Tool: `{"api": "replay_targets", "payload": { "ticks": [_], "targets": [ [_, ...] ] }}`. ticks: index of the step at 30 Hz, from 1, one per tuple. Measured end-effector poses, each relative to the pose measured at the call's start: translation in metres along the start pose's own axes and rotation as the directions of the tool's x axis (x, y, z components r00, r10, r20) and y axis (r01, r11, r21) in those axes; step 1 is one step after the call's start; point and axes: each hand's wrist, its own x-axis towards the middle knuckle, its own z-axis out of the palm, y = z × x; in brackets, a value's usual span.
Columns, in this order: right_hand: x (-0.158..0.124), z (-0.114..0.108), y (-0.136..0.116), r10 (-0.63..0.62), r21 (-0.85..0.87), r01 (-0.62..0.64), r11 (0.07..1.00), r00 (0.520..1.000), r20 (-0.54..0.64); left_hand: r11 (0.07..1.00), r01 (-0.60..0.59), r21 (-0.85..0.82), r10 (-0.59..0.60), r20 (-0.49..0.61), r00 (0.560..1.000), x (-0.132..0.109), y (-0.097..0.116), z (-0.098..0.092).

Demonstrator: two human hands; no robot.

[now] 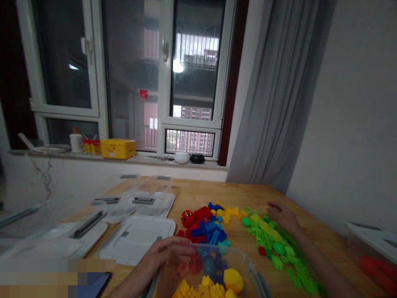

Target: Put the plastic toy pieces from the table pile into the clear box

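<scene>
My left hand [169,254] is closed over the left rim of a clear plastic box [248,265] at the bottom centre. Yellow toy pieces [211,287] lie inside it. Beyond the box, red toy pieces [201,213] and blue blocks [212,231] form a pile, with small yellow pieces [231,213] behind. My right hand [282,213] hovers near the far end of a long spread of green toy pieces [263,231]. Its fingers are blurred, so I cannot make out whether they hold anything. A small red piece [262,251] lies beside the green ones.
White lids [138,238] and further clear boxes [89,223] crowd the table's left side. A dark-screened device [94,284] lies at the lower left. Another lidded box [372,240] stands at the right edge. The windowsill holds a yellow box [118,149].
</scene>
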Motion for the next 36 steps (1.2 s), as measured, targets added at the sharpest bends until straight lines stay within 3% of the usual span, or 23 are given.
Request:
{"api": "replay_targets", "payload": {
  "ticks": [2,4,6,9,14,17,22,29,31,36],
  "targets": [
    [-0.018,0.004,-0.025,0.014,0.289,-0.017,0.957,1.0,0.012,1.0,-0.017,-0.012,0.017,-0.004,1.0,0.0,-0.002,0.0],
    [-0.041,0.01,-0.054,0.014,0.581,-0.04,0.813,0.999,0.049,0.999,-0.034,-0.016,0.034,-0.002,0.999,0.0,-0.004,-0.002],
    [-0.064,0.015,-0.082,-0.012,0.744,-0.082,0.663,0.993,0.12,0.999,-0.035,-0.012,0.035,0.009,0.999,0.001,-0.008,-0.004],
    [-0.095,0.02,-0.119,-0.05,0.844,-0.156,0.513,0.976,0.21,1.0,-0.021,-0.014,0.021,0.022,1.0,0.001,-0.01,-0.006],
    [-0.135,0.024,-0.159,-0.081,0.858,-0.303,0.414,0.927,0.366,1.0,0.001,-0.014,-0.001,0.032,0.999,-0.002,-0.002,-0.001],
    [-0.151,0.027,-0.166,-0.138,0.838,-0.348,0.421,0.888,0.438,1.0,-0.013,0.012,0.013,0.014,1.0,-0.001,-0.001,-0.001],
    [-0.162,0.033,-0.156,-0.311,0.838,-0.334,0.431,0.817,0.486,0.999,-0.018,0.038,0.017,0.018,1.0,-0.001,-0.002,-0.003],
    [-0.157,0.043,-0.144,-0.572,0.83,-0.4,0.389,0.602,0.557,0.999,0.001,0.052,0.0,-0.019,1.0,-0.006,0.015,0.009],
    [-0.157,0.042,-0.144,-0.583,0.83,-0.411,0.377,0.591,0.558,0.999,0.003,0.038,-0.002,-0.022,1.0,-0.006,0.014,0.009],
    [-0.165,0.036,-0.146,-0.529,0.818,-0.452,0.356,0.624,0.575,0.999,-0.008,0.049,0.009,-0.007,1.0,-0.004,0.006,0.004]
  ]
}}
